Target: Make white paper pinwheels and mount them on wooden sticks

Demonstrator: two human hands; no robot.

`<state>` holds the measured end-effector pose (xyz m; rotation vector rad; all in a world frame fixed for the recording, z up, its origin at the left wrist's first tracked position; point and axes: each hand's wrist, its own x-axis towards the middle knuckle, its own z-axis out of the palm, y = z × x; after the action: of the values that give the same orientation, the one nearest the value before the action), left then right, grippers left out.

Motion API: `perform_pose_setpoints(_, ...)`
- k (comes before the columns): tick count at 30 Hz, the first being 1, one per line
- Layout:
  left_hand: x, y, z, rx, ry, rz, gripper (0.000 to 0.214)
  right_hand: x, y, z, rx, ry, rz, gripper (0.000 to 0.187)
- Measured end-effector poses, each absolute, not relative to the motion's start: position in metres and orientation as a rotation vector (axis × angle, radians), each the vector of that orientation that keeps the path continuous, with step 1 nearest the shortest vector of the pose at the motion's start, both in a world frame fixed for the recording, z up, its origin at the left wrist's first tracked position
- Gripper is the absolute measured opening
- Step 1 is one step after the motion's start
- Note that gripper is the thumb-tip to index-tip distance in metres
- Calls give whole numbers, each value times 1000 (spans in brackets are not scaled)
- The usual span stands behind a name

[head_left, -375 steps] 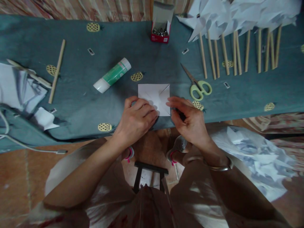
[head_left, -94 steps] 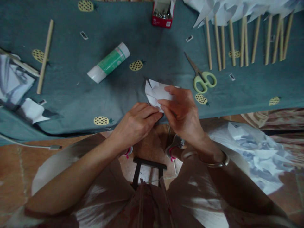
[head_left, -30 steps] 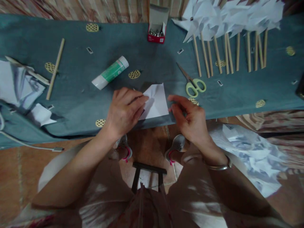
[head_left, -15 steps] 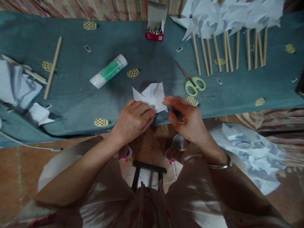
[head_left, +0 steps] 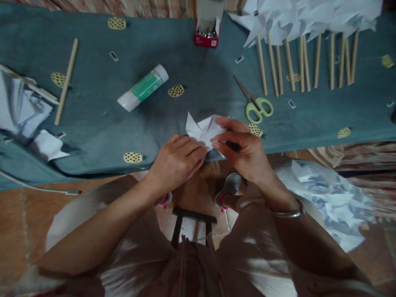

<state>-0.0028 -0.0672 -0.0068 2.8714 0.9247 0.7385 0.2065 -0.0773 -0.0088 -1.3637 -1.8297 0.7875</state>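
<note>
A white paper pinwheel (head_left: 201,128), partly folded with a pointed corner standing up, is between my hands at the table's near edge. My left hand (head_left: 176,161) is closed on its lower left side, with the fingertips pressed at the middle. From the right, my right hand (head_left: 244,150) pinches the paper with thumb and fingers bent over its right side. The fingers hide part of the folds. Green-handled scissors (head_left: 258,109) lie beyond my right hand. A green and white glue stick (head_left: 144,87) lies beyond my left.
Pinwheels (head_left: 293,20) on wooden sticks lie at the back right. A red box (head_left: 206,40) of small metal pieces stands at the back. One wooden stick (head_left: 66,82) and paper sheets (head_left: 21,103) lie left. A plastic bag (head_left: 324,202) of white paper pieces is below right.
My right hand has moved in from the paper's right edge onto its folds. The paper has turned and shifted slightly right. The whole view has shifted a little.
</note>
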Motion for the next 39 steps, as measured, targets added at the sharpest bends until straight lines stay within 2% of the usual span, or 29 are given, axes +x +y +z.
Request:
perform_pose_setpoints(11,-4,-69,-7,2849,923,694,18,198,-75,-11,-1444,-1878,600,5)
perform_pose_setpoints(39,-3,-68,-9,2674,973,675,19,192,-76,-15,-1491,-1853,584,10)
